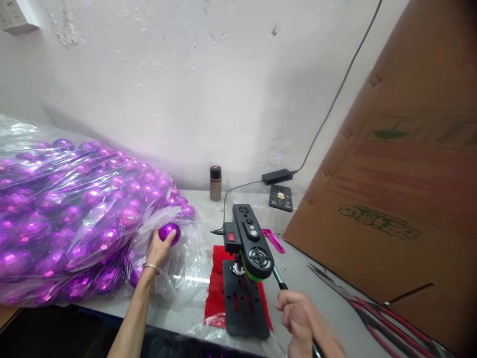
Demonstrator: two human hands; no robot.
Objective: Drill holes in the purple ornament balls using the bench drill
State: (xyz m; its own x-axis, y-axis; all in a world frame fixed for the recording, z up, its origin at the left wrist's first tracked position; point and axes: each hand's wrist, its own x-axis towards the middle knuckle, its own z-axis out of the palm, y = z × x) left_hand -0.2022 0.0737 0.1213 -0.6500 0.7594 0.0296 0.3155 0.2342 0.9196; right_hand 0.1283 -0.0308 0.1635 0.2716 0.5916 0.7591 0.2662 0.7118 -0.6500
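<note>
bag (55,209) around ball (169,232), cardboard (391,174) – near lever (279,278)

Bright even light, purple glare on plastic bag (55,199), edges warped, soft focus

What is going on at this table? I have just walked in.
A person is working with bare hands. The left hand holds one purple ball at the mouth of a clear bag full of such balls. The right hand is closed on the lever of a small black machine, which stands on a red cloth on the table.
</note>
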